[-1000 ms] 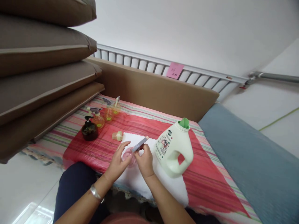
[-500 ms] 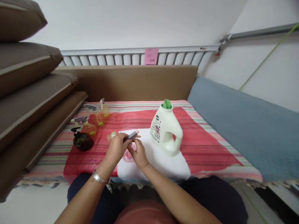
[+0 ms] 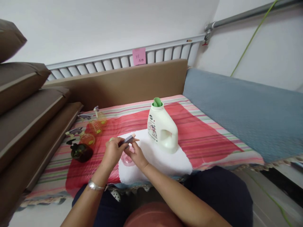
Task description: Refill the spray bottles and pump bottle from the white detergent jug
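My left hand (image 3: 113,152) is closed around a grey-purple trigger spray head (image 3: 128,139) with a peach-coloured nozzle end. My right hand (image 3: 138,156) pinches at its underside, near the collar and trigger, the fingertips partly hidden. Directly below the hands a small clear pink bottle (image 3: 127,160) stands on a white cloth (image 3: 156,168); whether the spray head touches its neck cannot be made out. To the right on the cloth stands a large pale green detergent jug (image 3: 165,121), uncapped, with a green piece (image 3: 157,101) in its mouth.
At the left stand a dark green pump bottle (image 3: 81,153) and several clear yellowish spray bottles (image 3: 87,138). Stacked brown cushions (image 3: 30,123) rise beyond them. A brown backboard (image 3: 123,82) and a blue padded side (image 3: 236,113) border the red striped cover (image 3: 201,135).
The camera view has turned and tilted, so the jug and bottles appear shifted left. Both hands stay together at the spray head above the pink bottle.
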Action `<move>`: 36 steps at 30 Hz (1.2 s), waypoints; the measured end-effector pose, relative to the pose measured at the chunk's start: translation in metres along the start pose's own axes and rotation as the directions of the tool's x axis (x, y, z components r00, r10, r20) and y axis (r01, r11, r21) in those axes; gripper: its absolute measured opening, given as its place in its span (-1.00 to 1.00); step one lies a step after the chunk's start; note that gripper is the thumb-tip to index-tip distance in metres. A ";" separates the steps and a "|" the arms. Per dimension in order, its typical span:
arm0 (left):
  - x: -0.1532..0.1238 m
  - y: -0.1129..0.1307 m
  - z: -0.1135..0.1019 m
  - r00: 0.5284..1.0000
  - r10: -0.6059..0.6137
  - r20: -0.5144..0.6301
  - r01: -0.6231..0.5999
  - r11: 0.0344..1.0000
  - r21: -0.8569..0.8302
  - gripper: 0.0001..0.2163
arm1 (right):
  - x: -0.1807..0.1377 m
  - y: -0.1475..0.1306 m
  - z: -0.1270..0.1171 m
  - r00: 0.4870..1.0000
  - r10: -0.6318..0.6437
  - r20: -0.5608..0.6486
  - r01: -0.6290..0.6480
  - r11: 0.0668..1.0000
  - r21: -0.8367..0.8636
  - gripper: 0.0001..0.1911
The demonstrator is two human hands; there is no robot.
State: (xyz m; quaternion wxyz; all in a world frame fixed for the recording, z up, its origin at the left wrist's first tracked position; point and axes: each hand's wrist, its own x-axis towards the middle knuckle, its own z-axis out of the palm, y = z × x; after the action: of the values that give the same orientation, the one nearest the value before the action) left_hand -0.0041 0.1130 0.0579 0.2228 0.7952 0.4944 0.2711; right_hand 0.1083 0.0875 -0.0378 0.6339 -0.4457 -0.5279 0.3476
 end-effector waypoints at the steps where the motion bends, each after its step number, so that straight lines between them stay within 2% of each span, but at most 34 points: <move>1: 0.000 -0.001 0.000 1.000 -0.001 -0.002 0.001 1.000 -0.001 -0.88 | 0.000 -0.001 0.000 1.000 0.000 0.005 0.000 1.000 0.004 -0.67; 3: 0.000 -0.005 0.001 1.000 -0.003 -0.006 0.003 1.000 -0.005 -0.87 | 0.001 -0.002 0.001 1.000 0.012 -0.017 -0.012 1.000 -0.003 -0.71; 5: -0.001 -0.008 0.001 1.000 -0.005 -0.008 0.004 1.000 -0.012 -0.86 | 0.003 -0.002 0.002 0.999 0.023 -0.048 -0.024 1.000 -0.012 -0.67; 7: -0.001 -0.011 0.001 1.000 0.001 -0.004 -0.001 1.000 -0.017 -0.86 | 0.003 -0.001 0.004 0.999 0.013 -0.039 -0.014 1.000 -0.011 -0.62; 10: -0.002 -0.011 0.001 1.000 0.008 0.006 -0.008 1.000 -0.016 -0.87 | 0.004 -0.001 0.005 1.000 -0.011 -0.002 0.011 1.000 -0.008 -0.67; 12: -0.003 -0.010 0.001 1.000 0.003 0.002 -0.003 1.000 -0.011 -0.87 | 0.003 -0.002 0.007 1.000 -0.007 -0.031 0.006 1.000 -0.027 -0.68; 16: -0.004 -0.009 0.000 1.000 0.006 0.011 -0.006 1.000 -0.025 -0.87 | 0.002 -0.005 0.007 0.999 -0.010 -0.044 0.007 0.999 -0.054 -0.56; 19: -0.004 -0.010 0.000 1.000 0.021 0.019 -0.020 0.999 -0.049 -0.88 | 0.000 -0.006 0.005 1.000 -0.010 0.006 0.010 0.998 -0.055 -0.67; 21: -0.004 -0.011 0.000 1.000 0.022 0.016 -0.021 0.998 -0.057 -0.87 | 0.000 -0.006 0.004 1.000 0.011 -0.017 -0.012 0.997 -0.070 -0.74; 25: -0.003 -0.011 0.001 1.000 0.012 0.012 -0.012 0.999 -0.041 -0.86 | 0.000 -0.009 0.004 0.998 0.026 -0.048 -0.031 0.995 -0.092 -0.61; 28: -0.003 -0.012 0.000 1.000 0.008 0.014 -0.008 0.999 -0.037 -0.87 | 0.000 -0.012 0.005 1.000 0.010 -0.003 -0.010 0.997 -0.082 -0.65; 30: -0.003 -0.012 0.000 1.000 0.008 0.013 -0.008 0.999 -0.041 -0.86 | 0.001 -0.012 0.006 1.000 0.020 -0.017 -0.022 0.996 -0.090 -0.70; 33: -0.004 -0.011 -0.001 1.000 0.008 0.002 -0.008 0.999 -0.035 -0.87 | 0.001 -0.010 0.008 0.997 0.047 -0.065 -0.054 0.992 -0.111 -0.63; 36: -0.004 -0.010 -0.001 1.000 0.001 -0.001 -0.001 0.999 -0.034 -0.88 | 0.001 -0.007 0.008 0.998 0.043 -0.040 -0.046 0.994 -0.098 -0.59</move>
State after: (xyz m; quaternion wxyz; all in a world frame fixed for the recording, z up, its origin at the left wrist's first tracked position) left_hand -0.0128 0.1139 0.0516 0.2360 0.7914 0.4895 0.2800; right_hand 0.1007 0.0871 -0.0303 0.6130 -0.4946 -0.5223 0.3267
